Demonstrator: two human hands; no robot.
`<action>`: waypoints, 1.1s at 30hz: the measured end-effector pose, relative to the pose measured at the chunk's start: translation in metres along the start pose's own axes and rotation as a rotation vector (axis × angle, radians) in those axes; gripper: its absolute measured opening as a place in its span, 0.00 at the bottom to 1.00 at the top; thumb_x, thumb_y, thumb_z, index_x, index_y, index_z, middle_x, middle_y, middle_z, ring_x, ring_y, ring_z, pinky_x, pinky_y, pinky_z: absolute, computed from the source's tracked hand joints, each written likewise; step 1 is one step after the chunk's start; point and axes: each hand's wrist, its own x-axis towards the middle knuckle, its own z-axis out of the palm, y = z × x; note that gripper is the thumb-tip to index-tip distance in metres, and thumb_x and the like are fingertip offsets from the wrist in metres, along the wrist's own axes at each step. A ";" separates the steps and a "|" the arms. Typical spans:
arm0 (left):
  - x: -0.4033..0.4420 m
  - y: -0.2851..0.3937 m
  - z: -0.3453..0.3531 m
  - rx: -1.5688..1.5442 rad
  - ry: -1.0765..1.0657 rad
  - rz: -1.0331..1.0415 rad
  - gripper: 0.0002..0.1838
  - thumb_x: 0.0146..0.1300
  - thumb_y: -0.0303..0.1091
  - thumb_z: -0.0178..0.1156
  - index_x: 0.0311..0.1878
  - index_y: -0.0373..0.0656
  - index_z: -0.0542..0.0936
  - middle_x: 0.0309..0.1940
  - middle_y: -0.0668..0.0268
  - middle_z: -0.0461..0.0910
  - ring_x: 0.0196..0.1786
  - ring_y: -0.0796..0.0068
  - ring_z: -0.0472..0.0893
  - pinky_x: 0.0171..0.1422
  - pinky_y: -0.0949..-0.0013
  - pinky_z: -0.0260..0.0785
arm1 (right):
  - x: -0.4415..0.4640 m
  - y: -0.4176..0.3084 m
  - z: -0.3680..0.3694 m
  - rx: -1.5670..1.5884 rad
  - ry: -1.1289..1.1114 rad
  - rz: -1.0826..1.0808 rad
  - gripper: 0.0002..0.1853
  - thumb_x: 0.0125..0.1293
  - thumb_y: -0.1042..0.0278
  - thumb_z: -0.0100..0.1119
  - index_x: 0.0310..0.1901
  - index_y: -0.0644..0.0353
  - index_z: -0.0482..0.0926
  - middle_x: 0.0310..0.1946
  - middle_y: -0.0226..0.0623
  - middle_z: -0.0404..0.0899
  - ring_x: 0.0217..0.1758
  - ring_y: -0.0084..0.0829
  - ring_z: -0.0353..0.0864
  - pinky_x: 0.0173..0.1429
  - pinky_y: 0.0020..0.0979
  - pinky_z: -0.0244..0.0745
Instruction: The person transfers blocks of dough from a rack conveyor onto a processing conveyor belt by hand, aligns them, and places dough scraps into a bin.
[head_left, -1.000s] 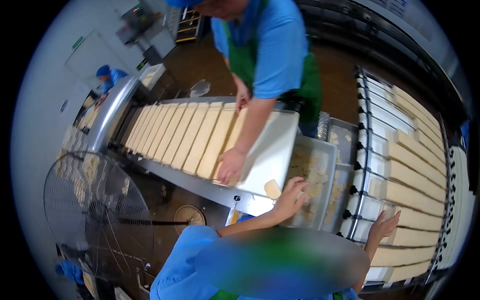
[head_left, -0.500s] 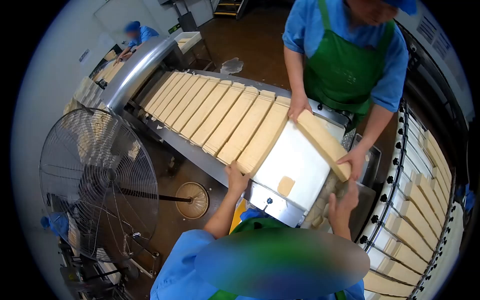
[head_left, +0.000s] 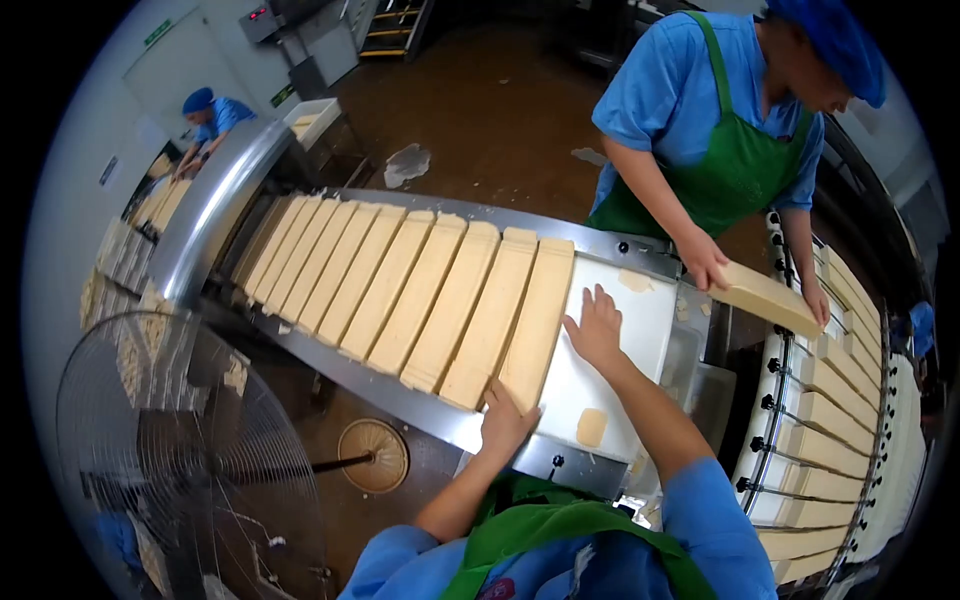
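My left hand [head_left: 508, 425] is closed round the near end of a long, pale yellow, dough-like slab [head_left: 545, 315], thumb on its right side and fingers at its left. This slab is the rightmost in a row of similar slabs [head_left: 425, 295] lying side by side on the conveyor. My right hand [head_left: 597, 325] is open above the white belt [head_left: 635, 325], fingers apart, just right of the slab's far half; whether it touches the slab I cannot tell. A small flat scrap [head_left: 591, 427] of the same material lies on the belt near my right forearm.
Across the conveyor, a co-worker [head_left: 690, 130] holds another slab [head_left: 768, 298] over a second conveyor [head_left: 820, 470] carrying several slabs. A metal hood [head_left: 220, 210] spans the row's far end. A caged fan [head_left: 190, 450] stands at left. Another person [head_left: 215, 120] works behind.
The co-worker's slab has moved right, off the white belt to the second conveyor. My right hand has moved from the belt's right end to beside the last slab. My left hand remains at its near end.
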 end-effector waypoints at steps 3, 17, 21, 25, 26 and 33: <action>0.006 -0.002 -0.006 0.056 -0.097 0.008 0.53 0.51 0.50 0.69 0.65 0.27 0.47 0.54 0.33 0.65 0.49 0.33 0.75 0.48 0.48 0.73 | 0.047 -0.023 0.004 -0.055 -0.086 0.088 0.36 0.65 0.44 0.48 0.70 0.55 0.57 0.73 0.51 0.47 0.71 0.49 0.52 0.70 0.49 0.49; 0.020 -0.008 -0.007 0.205 -0.233 0.208 0.47 0.48 0.52 0.71 0.57 0.27 0.56 0.48 0.39 0.69 0.44 0.39 0.78 0.44 0.50 0.76 | 0.090 -0.022 -0.013 -0.027 -0.140 0.348 0.36 0.57 0.43 0.57 0.63 0.55 0.63 0.62 0.51 0.60 0.61 0.49 0.67 0.62 0.41 0.70; 0.031 -0.017 -0.001 0.156 -0.390 0.338 0.51 0.47 0.50 0.70 0.64 0.31 0.51 0.52 0.40 0.66 0.48 0.37 0.76 0.50 0.47 0.73 | 0.046 0.034 -0.052 0.105 -0.101 0.673 0.42 0.53 0.44 0.60 0.66 0.58 0.60 0.64 0.52 0.58 0.68 0.51 0.59 0.62 0.45 0.69; 0.019 0.014 0.014 0.225 -0.485 0.308 0.55 0.48 0.55 0.68 0.67 0.32 0.47 0.55 0.40 0.60 0.48 0.37 0.76 0.52 0.48 0.73 | 0.005 0.072 -0.055 -0.106 -0.067 0.719 0.45 0.52 0.43 0.61 0.67 0.62 0.59 0.70 0.53 0.48 0.74 0.52 0.49 0.61 0.48 0.69; 0.015 0.023 0.020 0.282 -0.467 0.237 0.55 0.48 0.56 0.68 0.67 0.32 0.46 0.55 0.40 0.59 0.47 0.37 0.76 0.51 0.49 0.73 | -0.005 0.077 -0.061 -0.102 -0.056 0.753 0.45 0.52 0.43 0.61 0.67 0.62 0.59 0.70 0.53 0.48 0.74 0.52 0.49 0.61 0.48 0.69; -0.023 0.071 0.060 0.049 -0.082 0.535 0.41 0.45 0.26 0.67 0.62 0.33 0.57 0.53 0.39 0.56 0.54 0.38 0.66 0.59 0.52 0.65 | -0.120 0.132 -0.112 0.563 0.442 1.057 0.40 0.49 0.53 0.65 0.61 0.62 0.57 0.66 0.59 0.50 0.57 0.62 0.69 0.61 0.49 0.67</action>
